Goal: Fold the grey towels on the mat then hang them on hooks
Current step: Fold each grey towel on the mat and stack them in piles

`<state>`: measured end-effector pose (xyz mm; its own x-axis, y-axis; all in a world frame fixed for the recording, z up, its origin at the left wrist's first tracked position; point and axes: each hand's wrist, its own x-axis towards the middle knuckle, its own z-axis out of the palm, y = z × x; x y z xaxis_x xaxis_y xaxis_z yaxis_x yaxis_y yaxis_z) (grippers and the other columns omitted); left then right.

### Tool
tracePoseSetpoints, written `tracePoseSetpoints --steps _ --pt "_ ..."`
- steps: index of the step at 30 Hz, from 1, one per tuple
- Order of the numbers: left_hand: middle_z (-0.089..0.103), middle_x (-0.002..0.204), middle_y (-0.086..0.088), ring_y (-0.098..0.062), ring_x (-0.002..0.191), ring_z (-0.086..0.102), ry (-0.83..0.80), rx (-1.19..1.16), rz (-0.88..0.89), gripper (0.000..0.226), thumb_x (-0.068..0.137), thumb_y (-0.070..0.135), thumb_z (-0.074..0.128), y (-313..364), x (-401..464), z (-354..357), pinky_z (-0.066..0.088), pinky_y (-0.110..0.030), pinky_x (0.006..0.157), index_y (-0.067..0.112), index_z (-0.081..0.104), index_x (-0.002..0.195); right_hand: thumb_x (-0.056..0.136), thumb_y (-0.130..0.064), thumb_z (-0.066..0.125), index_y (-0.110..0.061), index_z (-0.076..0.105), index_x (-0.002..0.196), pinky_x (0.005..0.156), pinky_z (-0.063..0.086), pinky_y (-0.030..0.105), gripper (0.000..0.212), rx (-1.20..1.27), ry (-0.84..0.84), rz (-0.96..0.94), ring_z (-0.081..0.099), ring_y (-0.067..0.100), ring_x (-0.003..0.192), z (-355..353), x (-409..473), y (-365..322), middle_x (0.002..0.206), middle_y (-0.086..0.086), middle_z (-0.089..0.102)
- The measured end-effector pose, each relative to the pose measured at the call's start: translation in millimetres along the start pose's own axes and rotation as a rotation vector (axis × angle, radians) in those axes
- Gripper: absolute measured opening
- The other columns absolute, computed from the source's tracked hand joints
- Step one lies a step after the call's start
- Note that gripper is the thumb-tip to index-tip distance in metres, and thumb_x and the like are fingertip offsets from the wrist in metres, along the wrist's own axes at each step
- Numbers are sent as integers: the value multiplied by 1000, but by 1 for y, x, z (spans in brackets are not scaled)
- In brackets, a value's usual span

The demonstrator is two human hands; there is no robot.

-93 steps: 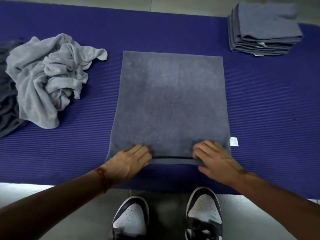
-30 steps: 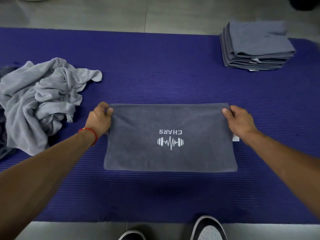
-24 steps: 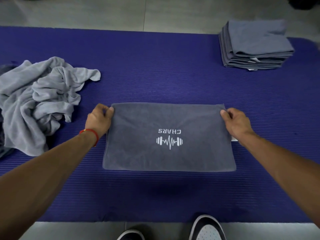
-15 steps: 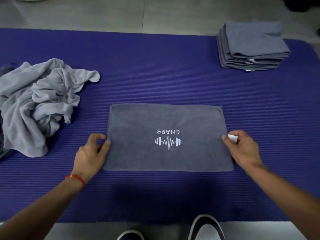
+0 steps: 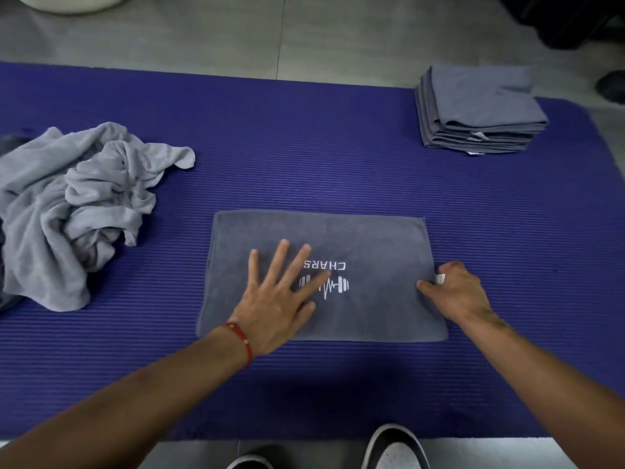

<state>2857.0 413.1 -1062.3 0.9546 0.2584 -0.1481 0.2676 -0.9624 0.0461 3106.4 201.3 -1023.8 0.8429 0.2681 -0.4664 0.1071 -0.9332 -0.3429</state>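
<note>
One folded towel (image 5: 372, 245) lies at the centre of the purple mat (image 5: 304, 170), and that is where the action is. Starting over at nine o'clock, a crumpled heap of lighter grey towels (image 5: 77, 204) waits its turn, loose and unfolded, with a darker cloth (image 5: 10, 143) peeking out behind it at the frame edge. Moving in, the left hand (image 5: 280, 296) is spread wide, fingers straight and fanned, palm pressed flat on the towel's left half, partly covering the white logo (image 5: 333, 279). The towel looks folded in half, lying as a neat wide rectangle, its printed side up. Across at three o'clock of the towel, the right hand (image 5: 456, 292) has its fingers curled at the right edge, thumb on top, pinching the edge by the small white label (image 5: 440, 278). My read: it is about to carry that edge across for the next fold while the left hand anchors the middle. Up at one o'clock sits a tidy stack of folded grey towels (image 5: 480, 113), so a good share of the folding is done. Left to do, by the look of it: finish this one, work through the heap, and then all the hanging. No hooks are in view.
</note>
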Motion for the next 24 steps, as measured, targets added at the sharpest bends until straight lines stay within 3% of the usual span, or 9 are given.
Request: tracePoseSetpoints --steps 3,9,13,16,18,24 --pt "-16 168 -6 -40 152 -18 -52 33 3 62 102 62 9 2 5 20 4 -76 111 44 -16 155 88 -34 77 -8 51 128 87 54 40 54 26 -1 -16 60 27 101 0 -3 3 109 8 61" --pt "-22 166 -4 -38 152 -20 -95 10 -19 62 100 63 6 2 6 17 1 -75 113 46 -20 153 81 -29 78 -10 56 107 74 57 37 39 140 -95 81 66 22 86 7 5 0 98 6 68" --pt "-25 165 -3 -36 151 -23 -129 -22 -37 62 97 63 2 4 2 16 2 -74 114 47 -21 153 83 -37 72 -6 52 116 70 55 34 50 31 -114 89 67 26 91 10 5 -6 105 9 67" --pt "-30 164 -2 -35 149 -28 -150 -36 -48 63 95 63 -1 5 3 14 -1 -73 115 47 -27 150 90 -39 66 -2 46 125 83 54 40 55 -185 -36 23 63 36 107 12 0 -13 119 16 62" --pt "-36 161 0 -34 147 -33 -172 -37 -49 63 93 63 -5 6 4 11 -4 -72 115 48 -31 148 88 -39 68 -2 47 127 82 54 40 58 -204 -58 24 63 34 108 10 1 -17 120 15 62" --pt "-40 159 0 -34 146 -35 -209 -26 -51 63 92 62 -5 8 4 7 -3 -72 114 47 -33 147 81 -20 77 -16 61 103 69 54 30 28 213 -215 46 68 16 88 -5 4 -16 99 2 71"
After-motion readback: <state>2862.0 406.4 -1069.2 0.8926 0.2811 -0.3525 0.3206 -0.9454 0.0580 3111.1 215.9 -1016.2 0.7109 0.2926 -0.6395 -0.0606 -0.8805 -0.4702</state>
